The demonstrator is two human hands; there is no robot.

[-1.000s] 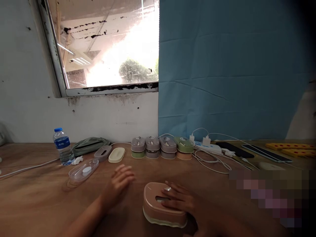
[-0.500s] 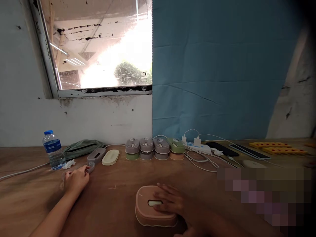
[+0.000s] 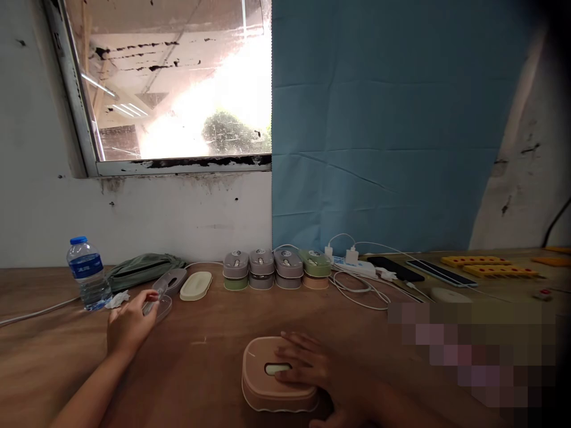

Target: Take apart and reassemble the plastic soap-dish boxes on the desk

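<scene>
My left hand (image 3: pixel 131 320) pinches a clear plastic piece (image 3: pixel 164 308), shaped like a shallow oval cover, and lifts it by one edge. Behind it lies a mauve oval lid (image 3: pixel 178 277) with a slot, and beside that a cream oval lid (image 3: pixel 196 286). My right hand (image 3: pixel 307 365) rests on a pink rounded box (image 3: pixel 263 392) with its fingers stretched across the top. A pale insert (image 3: pixel 277 370) shows in the slot of the box, near the fingertips. The right thumb is partly out of sight at the bottom edge.
Several small stacked boxes (image 3: pixel 288 268) stand along the wall. To the left are a water bottle (image 3: pixel 89 279), a crumpled tissue (image 3: pixel 117 299) and a green pouch (image 3: pixel 145 268). A power strip (image 3: pixel 357 266), cables, phones (image 3: pixel 395 268) and yellow strips (image 3: pixel 499 271) lie to the right.
My left hand has raised the clear plastic piece slightly and tilted it up. The right hand stays on the pink box. The whole view has shifted a little.
</scene>
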